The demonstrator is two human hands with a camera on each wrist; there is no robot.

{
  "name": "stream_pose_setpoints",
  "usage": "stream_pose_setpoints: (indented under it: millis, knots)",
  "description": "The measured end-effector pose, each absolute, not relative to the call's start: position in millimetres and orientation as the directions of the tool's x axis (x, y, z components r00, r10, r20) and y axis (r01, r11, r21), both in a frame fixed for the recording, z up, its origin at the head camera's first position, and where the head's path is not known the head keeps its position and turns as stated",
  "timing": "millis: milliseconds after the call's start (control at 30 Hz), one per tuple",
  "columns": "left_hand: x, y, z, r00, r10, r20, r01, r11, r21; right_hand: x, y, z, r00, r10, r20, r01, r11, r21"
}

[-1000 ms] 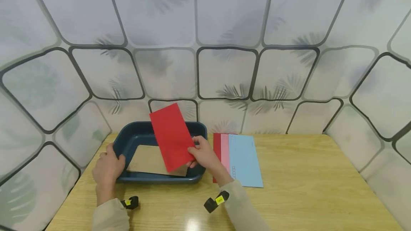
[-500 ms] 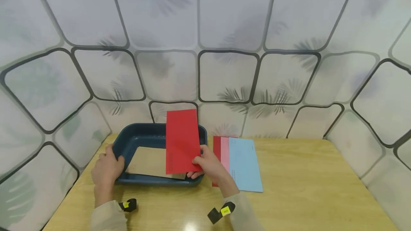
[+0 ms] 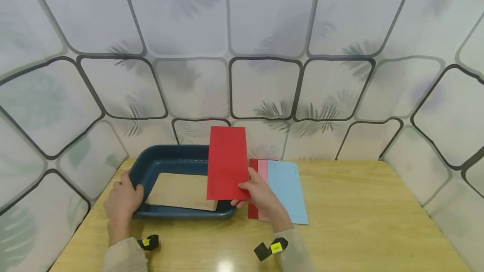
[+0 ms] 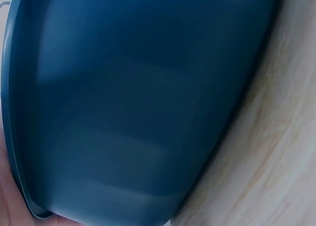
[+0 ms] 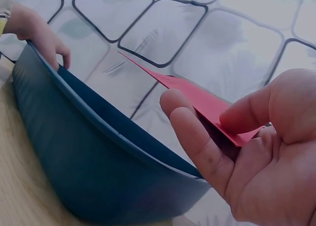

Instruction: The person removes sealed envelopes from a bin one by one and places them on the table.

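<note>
My right hand (image 3: 263,195) pinches a red envelope (image 3: 227,158) by its lower right corner, thumb on top, and holds it up over the right end of a dark blue plastic tub (image 3: 181,215). In the right wrist view, the thumb presses the envelope (image 5: 212,105) against the fingers, and it is seen nearly edge-on. At the tub's left end, my left hand (image 3: 122,198) grips the rim, with fingers hooked over it in the right wrist view. A brown kraft envelope (image 3: 177,190) lies flat inside the tub, its right end partly covered by the red one.
Right of the tub, a dark red envelope (image 3: 253,167), a pink envelope (image 3: 262,167) and a light blue envelope (image 3: 288,192) overlap on the wooden table (image 3: 359,221). A patterned cloth wall (image 3: 264,87) rises behind the table and along both sides.
My right hand has moved to the right with the red envelope, which has turned from tilted to nearly upright. More of the brown envelope now shows. My left hand stays on the tub.
</note>
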State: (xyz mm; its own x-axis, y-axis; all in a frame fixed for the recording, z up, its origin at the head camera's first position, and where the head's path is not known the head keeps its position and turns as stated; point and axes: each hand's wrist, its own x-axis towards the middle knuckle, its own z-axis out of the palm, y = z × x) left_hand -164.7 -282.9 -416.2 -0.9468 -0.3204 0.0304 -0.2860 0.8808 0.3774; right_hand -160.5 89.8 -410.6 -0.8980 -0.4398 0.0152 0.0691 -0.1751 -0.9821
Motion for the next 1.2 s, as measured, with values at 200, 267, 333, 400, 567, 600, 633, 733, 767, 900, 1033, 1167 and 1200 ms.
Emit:
stream_pose_setpoints:
  millis: [200,267,333,400,567,600,633,733,767,900,1033,1167,1200]
  knots:
    - [-164.6,-284.2,-417.0,-0.948,-0.315,0.041,-0.277,0.883,0.380,-162.7,102.6,-407.4,-0.917,-0.399,0.013,0.076,-0.205,-0.976]
    - [-165.1,-284.6,-417.4,-0.949,-0.313,0.047,-0.273,0.884,0.378,-162.7,105.1,-406.6,-0.925,-0.379,0.010,0.072,-0.202,-0.977]
    - [-165.4,-284.7,-417.9,-0.948,-0.313,0.053,-0.271,0.886,0.376,-162.7,106.7,-405.4,-0.934,-0.358,0.009,0.060,-0.183,-0.981]
    - [-165.6,-285.2,-417.9,-0.948,-0.313,0.051,-0.273,0.886,0.375,-163.1,108.0,-404.8,-0.938,-0.345,0.011,0.048,-0.162,-0.986]
    - [-165.5,-285.4,-418.4,-0.950,-0.311,0.042,-0.273,0.886,0.376,-165.6,114.8,-407.4,-0.944,-0.329,-0.004,0.045,-0.120,-0.992]
    - [-165.6,-285.4,-418.6,-0.950,-0.310,0.041,-0.273,0.885,0.377,-166.3,117.0,-408.2,-0.947,-0.321,-0.009,0.049,-0.117,-0.992]
    - [-165.7,-285.3,-418.7,-0.950,-0.310,0.041,-0.273,0.885,0.377,-166.9,119.4,-409.0,-0.950,-0.311,-0.014,0.052,-0.114,-0.992]
    - [-166.2,-285.2,-418.9,-0.950,-0.310,0.041,-0.273,0.885,0.378,-168.7,127.9,-410.4,-0.960,-0.280,-0.017,0.043,-0.089,-0.995]
    - [-166.4,-285.2,-418.7,-0.950,-0.310,0.040,-0.273,0.885,0.378,-169.2,131.2,-410.5,-0.962,-0.273,-0.014,0.038,-0.082,-0.996]
    - [-167.1,-284.4,-418.4,-0.949,-0.314,0.038,-0.277,0.883,0.378,-170.8,145.1,-411.9,-0.967,-0.254,-0.001,0.011,-0.040,-0.999]
    - [-167.1,-284.3,-418.0,-0.948,-0.317,0.040,-0.279,0.883,0.376,-171.5,158.7,-414.0,-0.969,-0.247,0.024,-0.015,-0.036,-0.999]
    - [-166.2,-284.4,-418.0,-0.948,-0.317,0.039,-0.280,0.883,0.377,-170.6,169.2,-414.8,-0.970,-0.241,0.042,-0.036,-0.030,-0.999]
    - [-165.9,-284.3,-418.1,-0.947,-0.318,0.039,-0.280,0.883,0.377,-170.3,171.1,-414.8,-0.970,-0.239,0.044,-0.039,-0.024,-0.999]
